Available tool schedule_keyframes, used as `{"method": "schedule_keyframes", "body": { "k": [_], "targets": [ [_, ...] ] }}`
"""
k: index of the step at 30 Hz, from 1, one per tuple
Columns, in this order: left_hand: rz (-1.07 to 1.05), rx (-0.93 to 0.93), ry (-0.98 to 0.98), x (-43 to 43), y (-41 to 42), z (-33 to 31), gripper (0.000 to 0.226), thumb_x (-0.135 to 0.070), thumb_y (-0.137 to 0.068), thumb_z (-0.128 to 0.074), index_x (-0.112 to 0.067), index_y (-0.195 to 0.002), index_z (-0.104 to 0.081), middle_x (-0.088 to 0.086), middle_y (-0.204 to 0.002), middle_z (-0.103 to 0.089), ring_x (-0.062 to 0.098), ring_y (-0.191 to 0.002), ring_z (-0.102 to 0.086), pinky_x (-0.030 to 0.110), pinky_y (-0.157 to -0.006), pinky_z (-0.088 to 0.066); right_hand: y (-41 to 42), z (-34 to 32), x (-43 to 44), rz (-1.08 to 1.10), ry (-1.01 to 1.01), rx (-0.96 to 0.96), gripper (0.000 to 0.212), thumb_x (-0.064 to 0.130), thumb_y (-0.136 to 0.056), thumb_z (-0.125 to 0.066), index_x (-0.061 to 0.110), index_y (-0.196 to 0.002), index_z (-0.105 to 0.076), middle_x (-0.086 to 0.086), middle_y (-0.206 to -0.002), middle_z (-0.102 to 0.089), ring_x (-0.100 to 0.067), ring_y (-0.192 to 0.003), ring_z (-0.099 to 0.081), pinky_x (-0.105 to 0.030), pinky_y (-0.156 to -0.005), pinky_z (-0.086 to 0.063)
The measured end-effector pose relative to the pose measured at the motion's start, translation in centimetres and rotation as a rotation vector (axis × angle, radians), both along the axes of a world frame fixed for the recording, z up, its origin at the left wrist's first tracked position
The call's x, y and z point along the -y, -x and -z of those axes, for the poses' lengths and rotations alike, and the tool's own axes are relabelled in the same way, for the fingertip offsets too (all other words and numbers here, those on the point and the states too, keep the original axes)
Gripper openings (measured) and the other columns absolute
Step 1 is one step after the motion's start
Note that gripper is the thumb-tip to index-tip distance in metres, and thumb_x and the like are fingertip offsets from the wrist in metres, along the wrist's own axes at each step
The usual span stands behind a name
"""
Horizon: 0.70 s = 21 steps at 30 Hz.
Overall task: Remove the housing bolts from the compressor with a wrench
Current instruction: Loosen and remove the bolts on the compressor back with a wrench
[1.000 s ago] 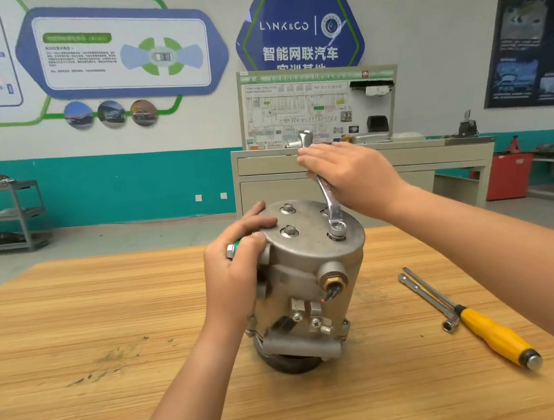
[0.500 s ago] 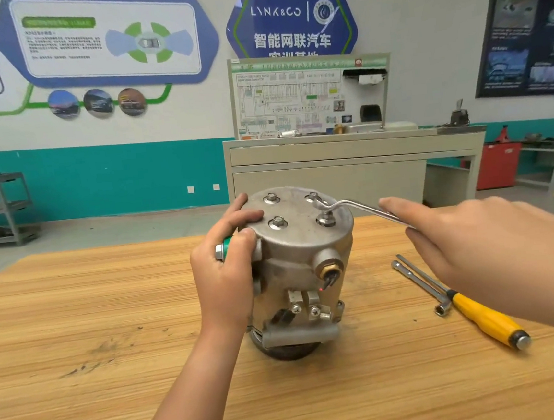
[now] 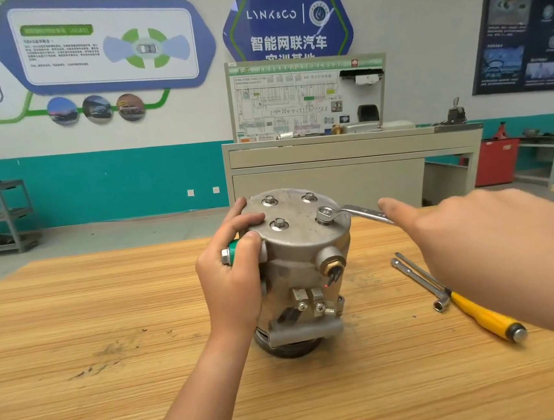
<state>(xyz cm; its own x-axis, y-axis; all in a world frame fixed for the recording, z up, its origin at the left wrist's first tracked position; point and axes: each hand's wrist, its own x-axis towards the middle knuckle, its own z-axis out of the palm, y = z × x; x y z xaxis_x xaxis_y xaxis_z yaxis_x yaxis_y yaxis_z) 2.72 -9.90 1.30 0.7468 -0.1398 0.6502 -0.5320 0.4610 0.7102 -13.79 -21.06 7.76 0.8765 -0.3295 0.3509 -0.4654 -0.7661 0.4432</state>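
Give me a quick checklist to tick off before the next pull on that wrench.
1. Wrench ring seated over the near-right bolt: ok.
2. Left hand steadies the compressor: ok, fingers curl round its side and top edge.
3. Right hand grip on the wrench handle: cannot tell, the hand hides it.
4. Compressor upright on the table: ok.
5. Swing path free of the yellow-handled tool: probably ok, it lies flat on the table, lower than the wrench.

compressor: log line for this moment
left hand grips compressor | right hand on wrench handle | wrench ring on near-right bolt | other bolts seated | yellow-handled tool on table
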Motion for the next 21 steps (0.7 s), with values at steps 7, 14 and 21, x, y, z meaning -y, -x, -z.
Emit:
{"method": "schedule_keyframes", "body": {
  "k": [7, 14, 21],
  "targets": [
    [-0.004, -0.012, -0.016, -0.4, 0.2, 0.2, 0.026, -0.02, -0.072, -0.046, -0.024, -0.081, -0.069, -0.013, -0.122, -0.06, -0.009, -0.112, -0.053, 0.048, -0.101, -0.043, 1.0, 0.6, -0.9, 0.055, 0.103, -0.009, 0.075, 0.009, -0.082, -0.058, 0.005, -0.142, -0.013, -0.001, -0.055, -0.033, -0.024, -0.048, -0.049, -0.03, -0.044, -0.046],
    [0.059, -0.078, 0.017, -0.6, -0.7, 0.0, 0.029, -0.019, -0.068, -0.044, -0.02, -0.078, -0.071, -0.015, -0.116, -0.066, -0.005, -0.11, -0.057, 0.056, -0.099, -0.041, -3.3, 0.2, 7.5, -0.664, 0.319, 0.487, 0.031, 0.014, -0.092, -0.047, -0.007, -0.093, -0.069, -0.014, -0.062, -0.063, -0.027, -0.048, -0.06, -0.034, -0.04, -0.049],
    [0.029, -0.037, -0.023, 0.7, 0.8, -0.8, 0.025, -0.02, -0.069, -0.045, -0.02, -0.078, -0.068, -0.006, -0.123, -0.061, -0.011, -0.11, -0.053, 0.024, -0.098, -0.045, -12.3, -4.2, 7.3, -0.834, 0.317, 0.233, 0.027, -0.017, -0.068, -0.068, -0.011, -0.094, -0.066, -0.023, -0.096, -0.068, -0.039, -0.091, -0.066, -0.049, -0.063, -0.057]
  ]
}}
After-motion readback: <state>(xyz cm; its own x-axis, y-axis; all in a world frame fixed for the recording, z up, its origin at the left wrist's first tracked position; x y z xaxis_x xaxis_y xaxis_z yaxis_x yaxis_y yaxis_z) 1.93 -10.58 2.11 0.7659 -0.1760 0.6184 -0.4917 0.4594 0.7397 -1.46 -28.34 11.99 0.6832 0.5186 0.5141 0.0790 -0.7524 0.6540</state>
